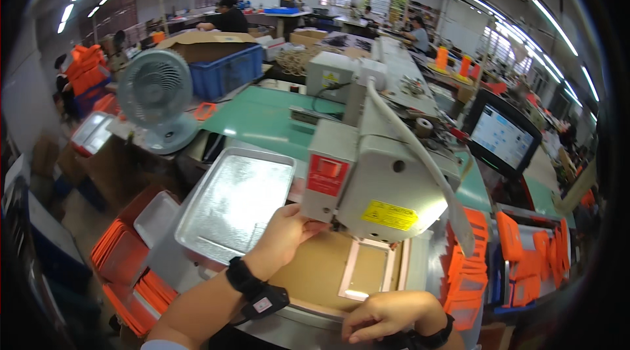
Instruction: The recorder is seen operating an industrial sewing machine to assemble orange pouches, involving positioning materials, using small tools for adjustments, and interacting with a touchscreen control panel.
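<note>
Left grip (283, 232) pinches one brown board (315, 271) beside the sewing machine (374, 179); right grip (387, 314) lies loosely curled on the board's near edge, one frame (367, 270) beneath the machine.

Work table (262, 117), green-topped, running away from the viewer: carries a white desk fan (156, 97), an orange frame piece (204, 111), a blue plastic crate (226, 71) with a cardboard sheet (197, 39) across it, and a grey control box (330, 74). Nearer end: a pale industrial sewing machine (374, 179) stands on the table, an empty metal tray (233, 202) lies beside it, and a brown board (315, 271) with a rectangular pink-edged template (367, 268) lies flat under the machine head.
</note>
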### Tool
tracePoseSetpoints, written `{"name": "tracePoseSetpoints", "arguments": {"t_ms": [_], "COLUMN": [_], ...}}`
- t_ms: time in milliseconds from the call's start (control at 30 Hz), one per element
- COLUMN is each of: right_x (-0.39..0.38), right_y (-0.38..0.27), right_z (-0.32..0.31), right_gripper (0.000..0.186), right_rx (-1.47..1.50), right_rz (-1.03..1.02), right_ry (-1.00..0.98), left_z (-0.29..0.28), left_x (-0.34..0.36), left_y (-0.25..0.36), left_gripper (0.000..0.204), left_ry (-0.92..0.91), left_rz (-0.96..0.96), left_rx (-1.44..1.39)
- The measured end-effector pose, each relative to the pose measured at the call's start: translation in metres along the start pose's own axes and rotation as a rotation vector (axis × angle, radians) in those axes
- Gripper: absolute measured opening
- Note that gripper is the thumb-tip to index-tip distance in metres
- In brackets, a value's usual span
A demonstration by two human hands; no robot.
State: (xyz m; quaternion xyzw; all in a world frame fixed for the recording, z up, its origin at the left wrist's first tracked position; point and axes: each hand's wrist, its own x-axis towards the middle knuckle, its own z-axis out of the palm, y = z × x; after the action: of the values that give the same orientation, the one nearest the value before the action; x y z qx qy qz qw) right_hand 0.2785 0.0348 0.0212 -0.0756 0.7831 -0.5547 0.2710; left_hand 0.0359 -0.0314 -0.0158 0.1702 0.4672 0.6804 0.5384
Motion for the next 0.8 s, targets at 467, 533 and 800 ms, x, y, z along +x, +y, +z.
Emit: {"name": "tracePoseSetpoints", "arguments": {"t_ms": [467,533,800], "right_x": [0.005,0.013,0.009], "right_y": [-0.004,0.002,-0.003], "right_z": [0.004,0.003,0.008], "right_gripper": [0.032,0.032,0.029], "right_rx": [0.100,0.078,0.038], "right_rz": [0.152,0.106,0.157], "right_ry": [-0.036,-0.051,0.015], "left_z": [-0.108,-0.135,-0.145], "left_x": [0.090,0.070,-0.103], "left_y": [0.177,0.187,0.125], "left_gripper": [0.063,0.057,0.049], "left_ry": [0.199,0.155,-0.239], "left_rz": [0.725,0.709,0.454], "left_rx": [1.090,1.395,2.009]}}
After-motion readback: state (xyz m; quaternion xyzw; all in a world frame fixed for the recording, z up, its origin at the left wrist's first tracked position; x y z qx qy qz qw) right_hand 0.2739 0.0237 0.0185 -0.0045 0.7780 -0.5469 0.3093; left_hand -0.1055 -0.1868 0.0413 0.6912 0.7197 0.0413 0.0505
